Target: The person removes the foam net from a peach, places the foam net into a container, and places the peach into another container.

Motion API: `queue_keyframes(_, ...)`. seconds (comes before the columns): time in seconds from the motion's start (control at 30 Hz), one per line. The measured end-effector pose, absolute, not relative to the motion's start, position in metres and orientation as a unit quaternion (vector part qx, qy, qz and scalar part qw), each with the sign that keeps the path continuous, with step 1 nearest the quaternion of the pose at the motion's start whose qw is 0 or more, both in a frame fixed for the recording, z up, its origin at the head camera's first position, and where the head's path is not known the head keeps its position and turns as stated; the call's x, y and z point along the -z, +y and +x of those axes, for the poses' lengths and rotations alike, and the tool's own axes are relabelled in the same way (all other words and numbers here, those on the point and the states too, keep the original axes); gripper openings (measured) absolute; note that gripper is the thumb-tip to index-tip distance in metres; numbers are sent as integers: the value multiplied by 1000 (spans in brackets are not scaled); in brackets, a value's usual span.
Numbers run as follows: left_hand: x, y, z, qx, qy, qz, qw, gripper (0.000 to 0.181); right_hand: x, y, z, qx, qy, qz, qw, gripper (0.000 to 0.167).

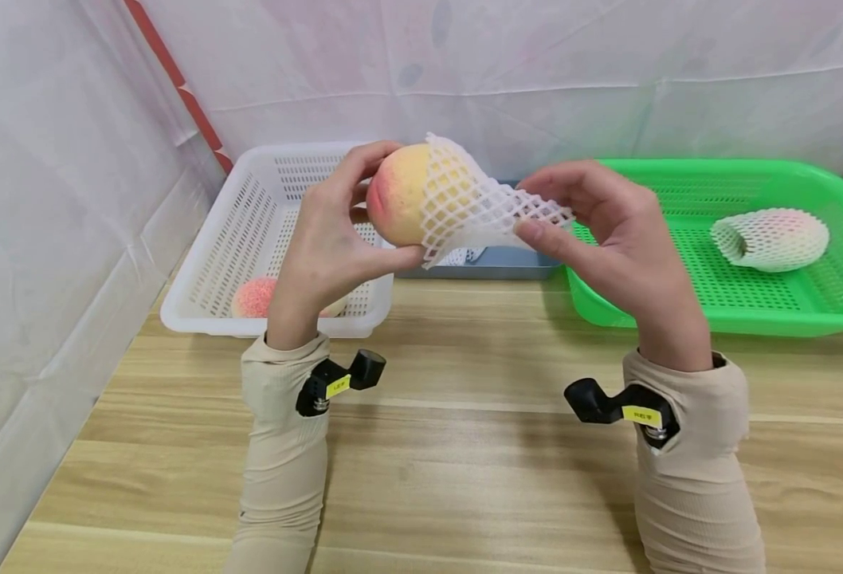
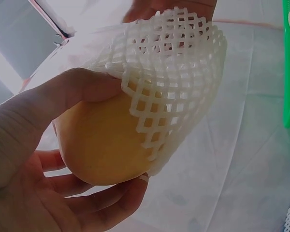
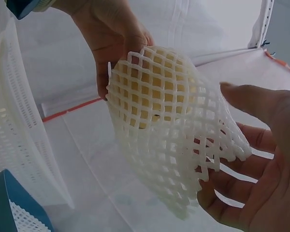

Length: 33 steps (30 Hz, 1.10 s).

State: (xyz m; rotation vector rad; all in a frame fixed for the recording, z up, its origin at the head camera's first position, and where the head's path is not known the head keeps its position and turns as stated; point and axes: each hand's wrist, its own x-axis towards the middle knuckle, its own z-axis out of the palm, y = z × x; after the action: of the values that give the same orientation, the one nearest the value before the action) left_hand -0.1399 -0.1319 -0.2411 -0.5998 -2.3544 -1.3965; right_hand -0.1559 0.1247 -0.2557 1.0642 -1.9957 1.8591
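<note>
My left hand (image 1: pixel 331 231) grips a yellow and pink peach (image 1: pixel 400 195), thumb on one side and fingers on the other. A white foam net sleeve (image 1: pixel 464 199) covers the peach's right part; in the left wrist view the yellow end of the peach (image 2: pixel 106 140) is bare. My right hand (image 1: pixel 608 231) holds the narrow loose end of the foam net between thumb and fingers. Seen from the right wrist, the net (image 3: pixel 159 145) extends past the peach towards the right fingers (image 3: pixel 227 188). Both hands are raised above the table.
A white basket (image 1: pixel 178 311) at left holds peaches, one pink peach (image 1: pixel 255 298) showing. At right, a green basket (image 1: pixel 608 315) contains a net-wrapped peach (image 1: pixel 773 239). Between them, partly hidden, stands a blue-grey tray (image 1: pixel 507 267) with white netting. The wooden table (image 1: pixel 450 446) lies below.
</note>
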Motion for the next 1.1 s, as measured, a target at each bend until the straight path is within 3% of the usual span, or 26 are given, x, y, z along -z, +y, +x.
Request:
queue_keyframes(0.17,241,-130,-140,492,-828,-211,169,73,254,124,-155,-598,-701,365,134,32)
queue_keyframes(0.3,241,-128,-141,487,-831,-215,165,74,253,123,-155,-517,-748,361,207,35)
queue_keyframes(0.5,241,-128,-141,474,-838,-209,172,77,255,124,-157,-402,-780,370,306,20)
queue_keyframes(0.77,242,-133,-140,475,-837,-201,184,78,263,122,-165,-317,-818,316,361,9)
queue_keyframes(1.1,242,-134,-140,473,-838,-197,188,78,272,114,-171,-347,-811,218,416,12)
